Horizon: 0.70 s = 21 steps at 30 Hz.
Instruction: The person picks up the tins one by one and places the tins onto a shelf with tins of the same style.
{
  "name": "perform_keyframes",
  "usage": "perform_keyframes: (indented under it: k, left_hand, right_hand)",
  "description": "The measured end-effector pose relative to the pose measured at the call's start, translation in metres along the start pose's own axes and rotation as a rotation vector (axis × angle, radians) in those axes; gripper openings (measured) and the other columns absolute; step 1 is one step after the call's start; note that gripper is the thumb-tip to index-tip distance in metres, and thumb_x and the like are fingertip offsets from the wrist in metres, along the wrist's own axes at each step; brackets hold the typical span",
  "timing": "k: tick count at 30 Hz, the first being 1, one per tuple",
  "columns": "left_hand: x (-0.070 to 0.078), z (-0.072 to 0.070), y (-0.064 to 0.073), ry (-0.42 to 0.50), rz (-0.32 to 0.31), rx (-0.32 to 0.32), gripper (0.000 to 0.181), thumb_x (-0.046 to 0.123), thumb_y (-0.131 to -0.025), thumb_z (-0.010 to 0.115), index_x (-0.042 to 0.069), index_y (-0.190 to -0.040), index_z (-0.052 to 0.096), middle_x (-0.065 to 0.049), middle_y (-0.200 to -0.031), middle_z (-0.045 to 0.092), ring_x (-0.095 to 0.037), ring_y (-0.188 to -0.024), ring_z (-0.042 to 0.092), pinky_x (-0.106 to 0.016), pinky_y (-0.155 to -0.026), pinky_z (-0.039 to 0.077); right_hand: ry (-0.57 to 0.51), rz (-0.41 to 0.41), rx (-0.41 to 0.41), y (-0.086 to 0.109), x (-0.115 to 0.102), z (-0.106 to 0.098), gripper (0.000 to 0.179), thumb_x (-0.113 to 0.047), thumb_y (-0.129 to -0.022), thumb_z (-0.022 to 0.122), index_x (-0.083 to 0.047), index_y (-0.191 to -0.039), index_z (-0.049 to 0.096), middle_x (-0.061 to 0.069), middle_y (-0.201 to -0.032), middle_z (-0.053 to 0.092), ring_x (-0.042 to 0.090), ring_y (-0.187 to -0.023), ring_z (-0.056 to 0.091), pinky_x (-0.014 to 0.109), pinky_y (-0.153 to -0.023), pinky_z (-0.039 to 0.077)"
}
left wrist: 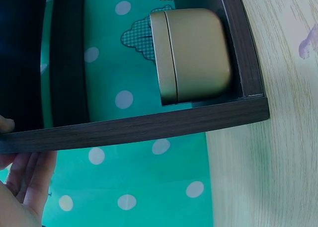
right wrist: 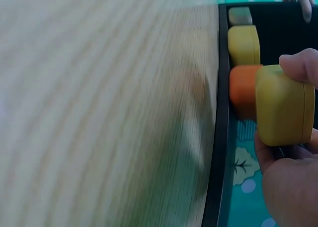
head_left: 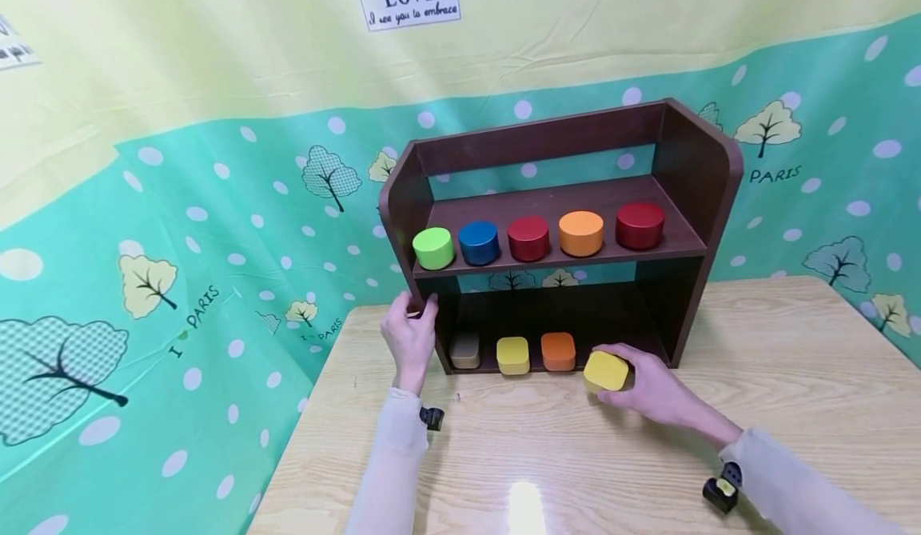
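A dark brown two-tier shelf (head_left: pixel 701 199) stands on the table in the head view. My left hand (head_left: pixel 410 339) grips its left side panel, thumb on the inner face and fingers outside. With thumb and fingers, my right hand (head_left: pixel 655 391) holds a yellow rounded-square tin (head_left: pixel 606 372) at the front of the lower tier, towards the right. Along that tier stand a gold tin (left wrist: pixel 198 55), another yellow tin (head_left: pixel 513 355) and an orange square tin (head_left: pixel 558 351). In the right wrist view the held tin partly covers the orange one.
The upper tier bears a row of round tins: green (head_left: pixel 433 249), blue (head_left: pixel 479 243), red (head_left: pixel 528 239), orange (head_left: pixel 581 233) and a larger dark red one (head_left: pixel 639 225). Behind the wooden table (head_left: pixel 791 375) hangs a patterned curtain (head_left: pixel 237 199).
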<state>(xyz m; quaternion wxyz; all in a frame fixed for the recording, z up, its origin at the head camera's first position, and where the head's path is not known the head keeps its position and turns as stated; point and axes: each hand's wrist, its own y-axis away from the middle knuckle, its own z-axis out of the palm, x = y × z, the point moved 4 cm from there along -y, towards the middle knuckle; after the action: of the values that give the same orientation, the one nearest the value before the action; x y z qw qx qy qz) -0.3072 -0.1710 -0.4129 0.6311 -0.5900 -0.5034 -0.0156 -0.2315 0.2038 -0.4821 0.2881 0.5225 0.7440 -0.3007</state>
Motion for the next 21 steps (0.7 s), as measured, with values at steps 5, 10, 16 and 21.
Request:
perform_keyframes:
  k: [5, 10, 16, 21]
  left_hand:
    - [0.001, 0.0, 0.0, 0.006, 0.009, 0.008, 0.017, 0.009, -0.093, 0.081, -0.001, -0.083, 0.071, -0.019, -0.08, 0.076, -0.037, -0.075, 0.075, -0.05, -0.068, 0.061]
    - [0.001, 0.0, 0.0, 0.002, 0.001, 0.008, 0.017, 0.01, -0.094, 0.081, 0.0, -0.083, 0.071, -0.018, -0.08, 0.077, -0.036, -0.076, 0.075, -0.048, -0.069, 0.06]
    - [0.001, 0.0, 0.0, 0.002, 0.0, 0.013, 0.017, 0.01, -0.093, 0.081, 0.0, -0.083, 0.071, -0.018, -0.079, 0.076, -0.036, -0.076, 0.075, -0.042, -0.069, 0.059]
    - [0.002, 0.0, 0.0, -0.003, 0.004, 0.006, 0.017, 0.011, -0.093, 0.081, 0.0, -0.084, 0.071, -0.018, -0.08, 0.077, -0.036, -0.077, 0.076, -0.041, -0.069, 0.06]
  right_hand:
    - [0.012, -0.002, 0.012, -0.01, 0.011, -0.005, 0.069, -0.016, -0.083, 0.093, 0.001, -0.143, 0.063, 0.021, -0.132, 0.073, 0.026, -0.105, 0.063, 0.043, -0.093, 0.054]
    - [-0.002, 0.027, -0.003, -0.018, 0.022, -0.007, 0.07, -0.014, -0.084, 0.091, 0.002, -0.145, 0.062, 0.022, -0.13, 0.072, 0.026, -0.102, 0.061, 0.038, -0.088, 0.052]
    - [-0.013, 0.039, -0.006, -0.024, 0.03, -0.008, 0.07, -0.013, -0.082, 0.09, 0.001, -0.144, 0.061, 0.021, -0.124, 0.072, 0.025, -0.099, 0.06, 0.036, -0.085, 0.049]
    - [-0.022, 0.045, -0.003, -0.028, 0.034, -0.009, 0.069, -0.011, -0.08, 0.09, 0.0, -0.141, 0.06, 0.018, -0.116, 0.07, 0.025, -0.095, 0.059, 0.037, -0.082, 0.049]
